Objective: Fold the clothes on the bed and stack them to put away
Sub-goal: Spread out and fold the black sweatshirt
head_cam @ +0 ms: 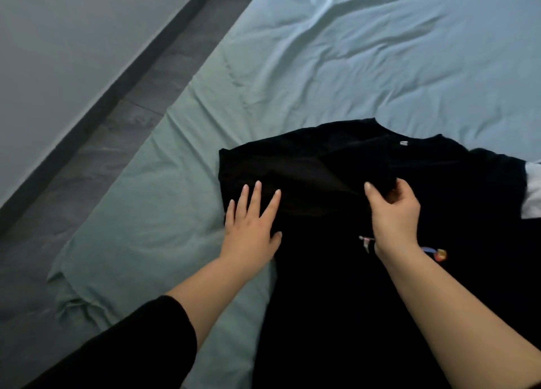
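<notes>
Left hand (251, 227) pressing flat, fingers spread, on black shirt (336, 286); right hand (393, 210) pinching folded-over sleeve (307, 169); shirt lying on bed (380, 66).

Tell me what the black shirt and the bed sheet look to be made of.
The black shirt: soft matte knit, probably cotton jersey; it folds limply without shine. The bed sheet: thin, smooth woven cloth, maybe cotton blend; fine creases catch faint sheen.

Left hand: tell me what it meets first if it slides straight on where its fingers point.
The left hand lies flat on the black shirt; ahead comes only more shirt, then probably bare bed sheet.
</notes>
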Action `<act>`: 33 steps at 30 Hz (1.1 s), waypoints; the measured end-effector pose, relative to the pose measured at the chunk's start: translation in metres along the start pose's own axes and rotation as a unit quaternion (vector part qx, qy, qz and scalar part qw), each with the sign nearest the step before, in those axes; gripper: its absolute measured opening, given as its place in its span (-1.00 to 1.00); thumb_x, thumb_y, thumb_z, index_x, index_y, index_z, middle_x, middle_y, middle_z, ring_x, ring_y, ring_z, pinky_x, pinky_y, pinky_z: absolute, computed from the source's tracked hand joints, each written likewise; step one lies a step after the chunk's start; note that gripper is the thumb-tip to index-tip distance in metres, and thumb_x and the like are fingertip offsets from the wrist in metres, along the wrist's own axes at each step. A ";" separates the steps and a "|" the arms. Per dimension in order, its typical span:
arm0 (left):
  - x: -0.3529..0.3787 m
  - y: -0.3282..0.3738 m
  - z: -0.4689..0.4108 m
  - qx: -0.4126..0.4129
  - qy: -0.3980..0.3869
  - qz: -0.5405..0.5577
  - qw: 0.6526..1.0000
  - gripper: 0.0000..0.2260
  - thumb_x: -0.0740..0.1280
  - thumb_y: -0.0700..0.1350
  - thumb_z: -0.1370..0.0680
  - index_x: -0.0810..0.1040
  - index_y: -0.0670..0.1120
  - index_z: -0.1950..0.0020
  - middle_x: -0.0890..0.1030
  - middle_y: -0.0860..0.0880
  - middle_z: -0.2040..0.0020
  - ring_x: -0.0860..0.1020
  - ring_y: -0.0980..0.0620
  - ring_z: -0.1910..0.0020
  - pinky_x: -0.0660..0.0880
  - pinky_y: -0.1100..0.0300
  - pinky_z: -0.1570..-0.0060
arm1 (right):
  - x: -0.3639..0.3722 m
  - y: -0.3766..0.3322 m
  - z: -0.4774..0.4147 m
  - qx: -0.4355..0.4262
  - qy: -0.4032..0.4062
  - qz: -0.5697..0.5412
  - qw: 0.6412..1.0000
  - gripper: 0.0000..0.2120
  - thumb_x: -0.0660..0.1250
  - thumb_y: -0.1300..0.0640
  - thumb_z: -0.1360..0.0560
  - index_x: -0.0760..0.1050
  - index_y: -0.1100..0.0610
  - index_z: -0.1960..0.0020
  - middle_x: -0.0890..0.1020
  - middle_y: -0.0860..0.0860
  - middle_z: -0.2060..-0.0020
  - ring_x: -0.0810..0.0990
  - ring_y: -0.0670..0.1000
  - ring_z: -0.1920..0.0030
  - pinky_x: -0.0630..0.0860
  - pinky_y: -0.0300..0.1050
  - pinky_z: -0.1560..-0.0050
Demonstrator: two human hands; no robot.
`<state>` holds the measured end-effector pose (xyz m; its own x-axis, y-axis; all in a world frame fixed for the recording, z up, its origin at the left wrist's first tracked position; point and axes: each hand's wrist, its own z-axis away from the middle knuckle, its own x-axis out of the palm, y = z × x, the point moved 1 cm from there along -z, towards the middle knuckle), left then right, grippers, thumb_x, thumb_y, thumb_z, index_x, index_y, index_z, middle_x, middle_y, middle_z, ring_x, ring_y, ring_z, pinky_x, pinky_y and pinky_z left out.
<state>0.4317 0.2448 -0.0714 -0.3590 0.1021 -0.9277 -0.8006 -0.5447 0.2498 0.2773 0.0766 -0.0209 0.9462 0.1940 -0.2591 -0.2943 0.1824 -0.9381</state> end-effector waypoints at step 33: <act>0.057 0.132 -0.073 -0.013 -0.131 -0.128 0.983 -0.05 -0.19 0.68 -0.21 -0.52 0.26 -0.40 -0.37 -0.04 -0.55 -0.41 -0.13 -0.50 -0.31 -0.36 -0.36 | -0.242 0.116 -0.157 0.178 0.158 0.116 0.964 -0.68 0.38 0.21 -0.46 0.44 0.09 -0.19 0.57 0.07 -0.12 0.59 0.08 -0.02 0.49 -0.08 0.03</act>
<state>0.3408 0.1181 -0.1110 -0.2615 0.4467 -0.8556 -0.8696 -0.4938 0.0080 0.0355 -0.1005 -0.1027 0.8263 -0.0247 -0.5626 -0.4774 0.4992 -0.7231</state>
